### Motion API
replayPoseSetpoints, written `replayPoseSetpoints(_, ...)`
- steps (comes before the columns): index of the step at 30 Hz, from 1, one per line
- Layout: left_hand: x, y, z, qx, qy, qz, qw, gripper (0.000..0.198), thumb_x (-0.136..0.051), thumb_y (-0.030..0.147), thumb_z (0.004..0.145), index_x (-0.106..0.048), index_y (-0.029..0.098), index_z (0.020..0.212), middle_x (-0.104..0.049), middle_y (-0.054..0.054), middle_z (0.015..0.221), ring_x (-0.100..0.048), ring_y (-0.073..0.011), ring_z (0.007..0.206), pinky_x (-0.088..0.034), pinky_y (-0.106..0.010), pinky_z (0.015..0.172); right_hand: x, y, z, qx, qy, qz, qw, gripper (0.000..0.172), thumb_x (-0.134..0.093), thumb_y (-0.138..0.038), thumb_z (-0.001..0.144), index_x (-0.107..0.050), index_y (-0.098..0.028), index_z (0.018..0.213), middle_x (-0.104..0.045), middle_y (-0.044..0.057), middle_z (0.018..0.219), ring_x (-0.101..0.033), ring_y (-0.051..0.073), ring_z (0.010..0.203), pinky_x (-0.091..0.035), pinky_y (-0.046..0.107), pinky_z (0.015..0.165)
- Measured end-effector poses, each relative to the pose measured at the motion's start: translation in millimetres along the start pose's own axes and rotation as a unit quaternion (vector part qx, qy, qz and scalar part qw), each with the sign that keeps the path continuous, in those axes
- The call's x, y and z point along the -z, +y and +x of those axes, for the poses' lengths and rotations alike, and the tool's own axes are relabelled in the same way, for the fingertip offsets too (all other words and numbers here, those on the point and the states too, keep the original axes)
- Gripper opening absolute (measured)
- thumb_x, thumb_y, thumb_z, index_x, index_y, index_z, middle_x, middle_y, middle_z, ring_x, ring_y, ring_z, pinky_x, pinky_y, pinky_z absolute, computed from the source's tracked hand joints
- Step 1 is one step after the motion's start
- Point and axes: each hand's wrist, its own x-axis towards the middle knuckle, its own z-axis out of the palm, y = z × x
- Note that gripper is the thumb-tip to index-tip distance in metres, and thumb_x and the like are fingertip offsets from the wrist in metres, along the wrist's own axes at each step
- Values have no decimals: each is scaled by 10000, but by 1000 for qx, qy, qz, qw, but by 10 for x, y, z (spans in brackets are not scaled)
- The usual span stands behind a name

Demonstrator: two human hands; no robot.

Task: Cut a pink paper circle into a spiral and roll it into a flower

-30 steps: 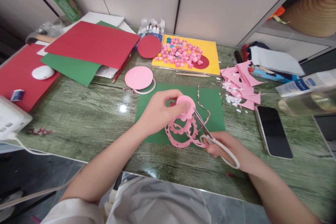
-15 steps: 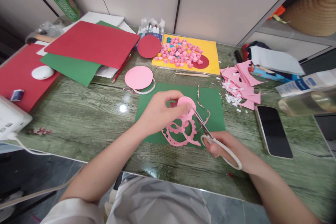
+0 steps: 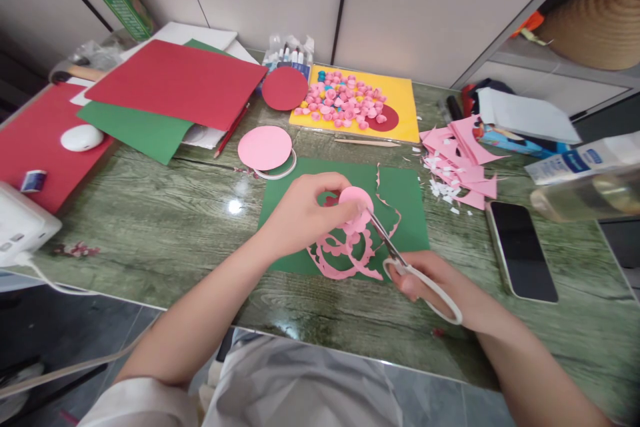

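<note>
My left hand (image 3: 305, 213) pinches a small pink paper disc (image 3: 356, 201) above a green sheet (image 3: 400, 193). A scalloped pink spiral strip (image 3: 345, 255) trails down from the disc onto the green sheet. My right hand (image 3: 433, 283) grips white-handled scissors (image 3: 400, 260), fingers through the loops. The blade tips sit at the disc's lower right edge, at the cut.
A pink circle (image 3: 265, 147) lies behind the green sheet. A yellow board (image 3: 400, 97) carries many small pink paper roses. Pink scraps (image 3: 463, 163) and a black phone (image 3: 521, 251) lie to the right. Red and green sheets (image 3: 170, 83) and a white mouse (image 3: 81, 137) are on the left.
The dangling pink strip has swung a little left and settled lower on the green sheet. Both hands have stayed almost in place, the scissors shifting slightly.
</note>
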Motion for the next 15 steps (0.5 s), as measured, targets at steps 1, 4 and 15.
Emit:
replayPoseSetpoints(1,4,-5,-1,-3,-2,4,1000,123,-541,223,761,-620,134,732,-614,-21,763,-538,-125,727,-405,-236,658,1,-2,-1,1,-1,-3,1000,516,-392,-672,806,-342,-189,632,-252,-48,611,-209,104,567,-164,247,498)
replayPoseSetpoints(4,3,-9,-5,-5,-3,12,1000,148,-543,255,772,-620,136,731,-618,-23,767,-540,-127,731,-406,-240,668,4,-12,2,0,-2,-7,1000,520,-382,-679,805,-337,-191,631,-248,-48,609,-201,104,564,-159,249,496)
replayPoseSetpoints(15,-6,-6,-7,-12,11,-20,1000,274,-490,364,834,-588,140,711,-598,-21,717,-518,-113,678,-401,-240,648,2,23,17,-10,10,6,1000,496,-410,-657,810,-339,-194,649,-249,-50,611,-198,103,558,-159,245,497)
